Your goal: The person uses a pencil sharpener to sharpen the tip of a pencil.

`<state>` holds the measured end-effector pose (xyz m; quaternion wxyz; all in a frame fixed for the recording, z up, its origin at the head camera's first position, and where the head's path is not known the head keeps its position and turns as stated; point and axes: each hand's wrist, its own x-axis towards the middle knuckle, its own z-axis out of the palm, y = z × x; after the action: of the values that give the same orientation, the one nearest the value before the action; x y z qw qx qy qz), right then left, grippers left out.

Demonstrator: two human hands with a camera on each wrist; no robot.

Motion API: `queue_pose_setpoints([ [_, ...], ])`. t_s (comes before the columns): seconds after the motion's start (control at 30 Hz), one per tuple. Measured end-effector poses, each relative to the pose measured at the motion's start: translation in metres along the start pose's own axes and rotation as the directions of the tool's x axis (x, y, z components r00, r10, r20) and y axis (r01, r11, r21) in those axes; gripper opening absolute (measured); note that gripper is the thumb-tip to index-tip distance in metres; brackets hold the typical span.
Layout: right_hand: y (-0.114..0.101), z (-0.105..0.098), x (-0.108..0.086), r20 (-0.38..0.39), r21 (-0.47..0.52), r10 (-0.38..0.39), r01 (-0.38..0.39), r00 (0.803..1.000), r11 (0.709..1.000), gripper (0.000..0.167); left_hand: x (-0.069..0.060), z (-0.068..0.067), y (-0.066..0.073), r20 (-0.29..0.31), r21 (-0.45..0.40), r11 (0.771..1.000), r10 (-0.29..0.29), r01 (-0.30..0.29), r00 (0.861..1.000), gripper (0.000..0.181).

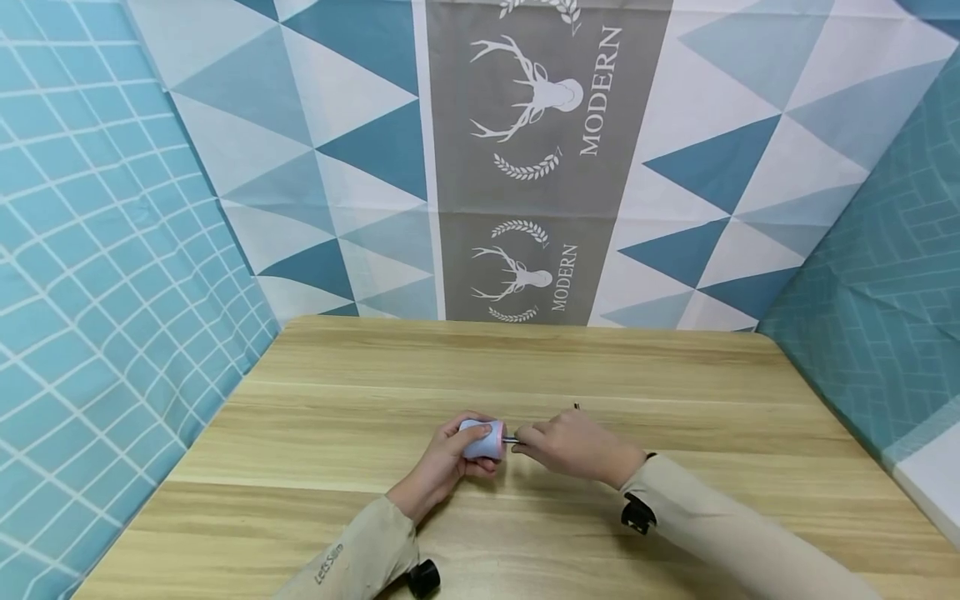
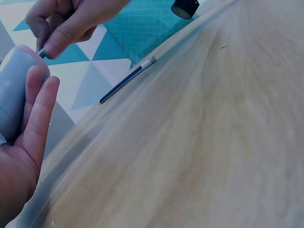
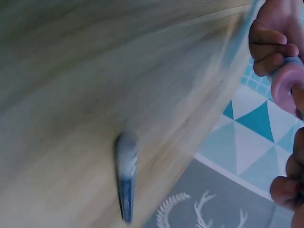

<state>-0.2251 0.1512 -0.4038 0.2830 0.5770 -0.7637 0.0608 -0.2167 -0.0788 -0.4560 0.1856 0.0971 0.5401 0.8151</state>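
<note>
My left hand grips a pale blue pencil sharpener with a pink end, fingers and thumb wrapped about its body. The sharpener is held sideways over the table, its pink end facing my right hand. Between that hand's thumb and fingers is a thin dark pencil, pinched, with its front end at the pink end's opening. Most of this pencil is hidden by the fingers. A second, dark blue pencil lies on the table beyond the right hand, mostly covered in the head view.
The wooden table stretches around both hands. Patterned cloth hangs along its far edge, with blue checked cloth at the left and teal cloth at the right. A white surface adjoins the right edge.
</note>
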Motion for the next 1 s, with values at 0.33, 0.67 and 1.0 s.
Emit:
queue_pose_setpoints([
  [0.33,0.001,0.000,0.004,0.485,0.672,0.450,-0.649,0.750,0.357,0.021,0.000,0.001,0.001,-0.032,-0.002,1.000,-0.012,0.012,0.999,0.010],
  [0.67,0.003,0.005,-0.004,0.845,0.535,0.291,-0.709,0.448,-0.460,0.016,-0.001,0.002,-0.002,-0.010,0.060,0.998,0.024,-0.023,1.000,0.013],
  [1.0,-0.001,-0.010,-0.005,0.454,0.604,0.420,-0.618,0.786,0.504,0.019,-0.001,0.002,0.001,-0.011,0.054,0.999,0.009,-0.008,1.000,0.020],
])
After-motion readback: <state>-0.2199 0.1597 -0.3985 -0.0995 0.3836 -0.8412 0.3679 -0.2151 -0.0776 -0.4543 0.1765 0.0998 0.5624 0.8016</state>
